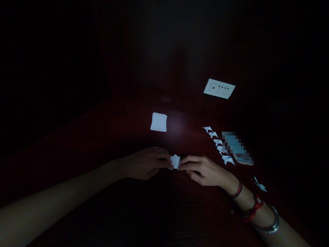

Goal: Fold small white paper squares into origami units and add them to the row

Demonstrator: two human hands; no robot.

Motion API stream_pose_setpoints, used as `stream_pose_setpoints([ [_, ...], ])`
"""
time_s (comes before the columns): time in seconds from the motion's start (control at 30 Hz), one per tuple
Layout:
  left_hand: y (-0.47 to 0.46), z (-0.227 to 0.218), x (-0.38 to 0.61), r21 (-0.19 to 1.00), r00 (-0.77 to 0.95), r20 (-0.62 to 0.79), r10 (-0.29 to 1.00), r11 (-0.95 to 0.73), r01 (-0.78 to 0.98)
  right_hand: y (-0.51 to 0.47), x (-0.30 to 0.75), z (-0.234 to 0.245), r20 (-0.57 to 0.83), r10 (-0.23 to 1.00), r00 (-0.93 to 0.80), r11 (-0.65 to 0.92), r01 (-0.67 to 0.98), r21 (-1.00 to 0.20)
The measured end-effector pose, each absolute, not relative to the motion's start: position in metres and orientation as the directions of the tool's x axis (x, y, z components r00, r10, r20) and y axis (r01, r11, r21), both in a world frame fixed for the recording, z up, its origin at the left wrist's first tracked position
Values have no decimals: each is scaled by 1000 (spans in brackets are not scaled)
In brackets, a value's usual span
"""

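Observation:
A small folded piece of white paper (175, 161) lies on the dark red table between my two hands, its top edge coming to a point. My left hand (149, 162), with a ring on one finger, grips its left side with closed fingers. From the other side my right hand (203, 168) pinches the right edge. Fingertips cover both ends of the paper. Beyond my hands rests a stack of square white paper sheets (158, 122). To the right runs a row of several small folded paper figures (218, 144).
A phone (238, 148), blurred out, lies beside the folded figures. Nearer my right forearm is a crumpled white scrap (260, 185). A white socket plate (219, 88) is on the wall behind the table (115, 127). The surroundings are very dark.

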State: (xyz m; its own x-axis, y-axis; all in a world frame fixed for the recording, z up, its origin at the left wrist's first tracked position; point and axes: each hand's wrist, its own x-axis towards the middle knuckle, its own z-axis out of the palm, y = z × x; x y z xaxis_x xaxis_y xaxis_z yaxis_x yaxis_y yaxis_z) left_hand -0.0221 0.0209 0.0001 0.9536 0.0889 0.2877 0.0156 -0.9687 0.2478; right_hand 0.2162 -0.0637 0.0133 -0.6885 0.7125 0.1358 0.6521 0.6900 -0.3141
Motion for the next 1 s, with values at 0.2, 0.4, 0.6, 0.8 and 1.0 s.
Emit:
stream_pose_setpoints([
  [0.2, 21, 0, -21, 230, 957, 279, 80, -973, 14, -63, 218, 13, 152, 691, -707, 711, 626, -321],
  [0.4, 22, -3, -22, 198, 948, 315, 53, -980, -11, -63, 218, 13, 164, 687, -708, 714, 616, -333],
  [0.6, 21, 0, -23, 178, 956, 289, 41, -984, -12, -65, 217, 13, 121, 716, -688, 692, 677, -250],
  [0.8, 21, 1, -22, 184, 949, 312, 37, -983, -22, -64, 216, 13, 122, 703, -701, 708, 672, -216],
  [1.0, 21, 0, -22, 164, 957, 288, 42, -986, -6, -66, 215, 14, 90, 716, -693, 697, 698, -166],
])
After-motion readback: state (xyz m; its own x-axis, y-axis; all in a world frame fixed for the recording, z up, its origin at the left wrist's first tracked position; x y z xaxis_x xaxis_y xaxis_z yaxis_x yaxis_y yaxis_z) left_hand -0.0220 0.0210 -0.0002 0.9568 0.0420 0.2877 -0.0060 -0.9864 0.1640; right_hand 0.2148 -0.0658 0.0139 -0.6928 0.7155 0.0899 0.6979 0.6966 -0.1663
